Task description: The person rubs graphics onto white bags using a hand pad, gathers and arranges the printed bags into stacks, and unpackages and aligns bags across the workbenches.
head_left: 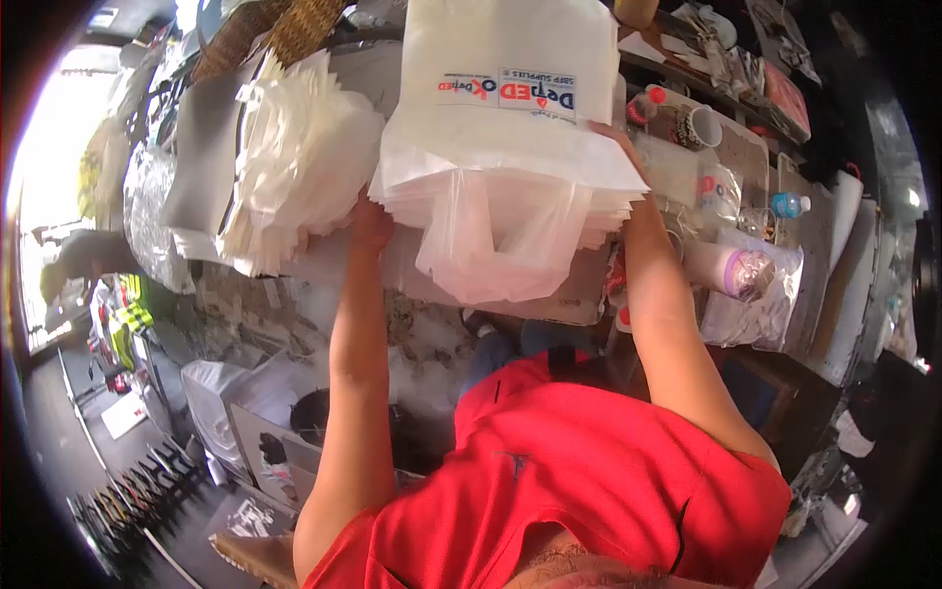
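Observation:
A thick stack of white plastic bags (491, 137) lies in front of me, printed with red and blue lettering that appears upside down. Translucent handle loops (500, 236) hang over its near edge. At the left edge of this stack is my left hand (371, 221), closed against it with the fingers mostly hidden. My right hand (613, 142) grips the right edge, its fingertips over the top sheet and the rest partly covered. Just left of my left hand sits another pile of crumpled translucent bags (304, 147), with fanned edges, beside a grey flat sheet (204, 147).
Woven baskets (294, 34) stand at the back left. To the right are a red-capped bottle (648, 103), a blue-capped bottle (790, 204), a clear plastic tray (746, 147) and a plastic-wrapped roll (731, 270). A white bin-like box (260, 412) stands below left.

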A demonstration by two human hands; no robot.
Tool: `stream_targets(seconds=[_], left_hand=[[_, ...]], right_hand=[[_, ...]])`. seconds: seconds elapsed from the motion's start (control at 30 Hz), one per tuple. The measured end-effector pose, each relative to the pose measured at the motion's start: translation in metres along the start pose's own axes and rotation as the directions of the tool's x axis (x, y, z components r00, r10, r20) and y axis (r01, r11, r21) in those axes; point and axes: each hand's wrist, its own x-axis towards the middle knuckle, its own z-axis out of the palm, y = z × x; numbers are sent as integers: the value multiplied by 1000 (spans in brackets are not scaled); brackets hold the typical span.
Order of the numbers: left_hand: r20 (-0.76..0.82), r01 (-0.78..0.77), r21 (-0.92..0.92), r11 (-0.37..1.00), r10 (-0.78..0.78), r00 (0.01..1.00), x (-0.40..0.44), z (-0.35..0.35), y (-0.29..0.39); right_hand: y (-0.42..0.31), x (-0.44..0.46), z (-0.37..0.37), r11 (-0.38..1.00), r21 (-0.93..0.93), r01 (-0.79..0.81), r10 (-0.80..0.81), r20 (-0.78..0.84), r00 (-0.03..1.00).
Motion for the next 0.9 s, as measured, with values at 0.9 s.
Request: stream_targets(seconds=[0.9], left_hand=[[433, 447, -894, 30, -202, 879, -125, 56, 86]], right_hand=[[27, -10, -8, 971, -229, -60, 51, -46, 998]])
